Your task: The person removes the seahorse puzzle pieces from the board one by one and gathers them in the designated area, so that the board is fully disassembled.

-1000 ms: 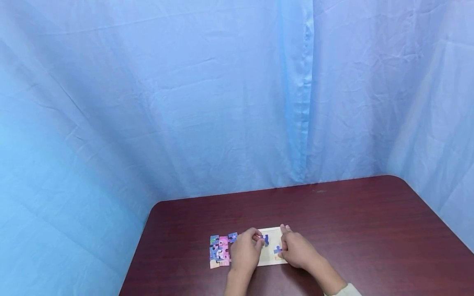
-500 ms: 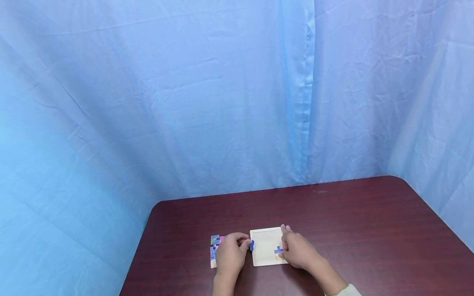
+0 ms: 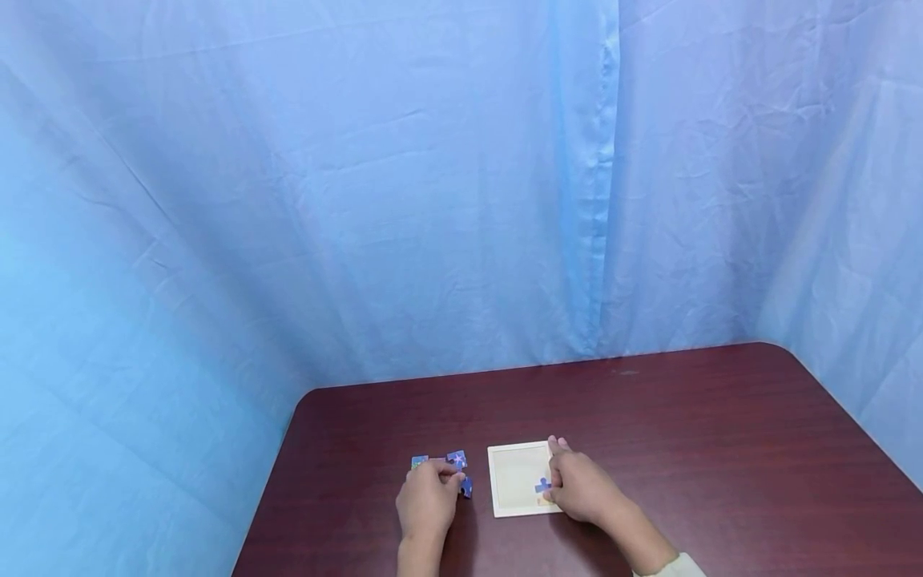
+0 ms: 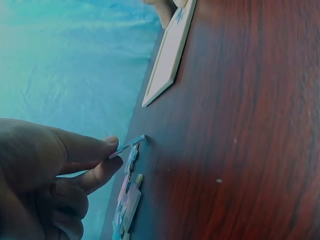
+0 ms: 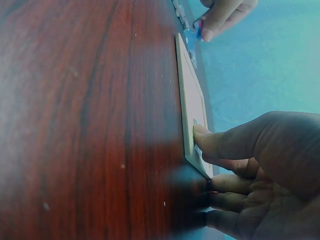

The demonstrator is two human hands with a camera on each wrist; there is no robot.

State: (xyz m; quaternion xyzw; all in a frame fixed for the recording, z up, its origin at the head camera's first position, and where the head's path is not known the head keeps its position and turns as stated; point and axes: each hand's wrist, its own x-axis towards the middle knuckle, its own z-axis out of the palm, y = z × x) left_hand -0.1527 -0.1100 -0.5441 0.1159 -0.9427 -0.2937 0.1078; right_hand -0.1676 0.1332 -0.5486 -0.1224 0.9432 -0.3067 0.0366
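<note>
My left hand [image 3: 427,503] pinches a blue jigsaw puzzle piece [image 3: 466,487] between thumb and fingertip. In the left wrist view that held piece [image 4: 129,145] is seen edge-on, close above other loose pieces [image 4: 129,200]. To the right lies a pale, square puzzle tray [image 3: 513,479] with a raised rim. One blue and tan piece [image 3: 543,486] sits in its near right corner. My right hand [image 3: 582,487] grips the tray's right side, the thumb [image 5: 202,137] pressing down at the corner piece. The hand partly covers that corner.
More loose pieces, among them one with a pink star [image 3: 457,458], lie left of the tray, partly hidden by the left hand. All rest on a dark red-brown table [image 3: 692,433]. Blue curtains [image 3: 433,200] hang behind and beside it.
My left hand has moved left with the blue piece, from above the tray to over the loose pieces. The right hand and tray have stayed in place.
</note>
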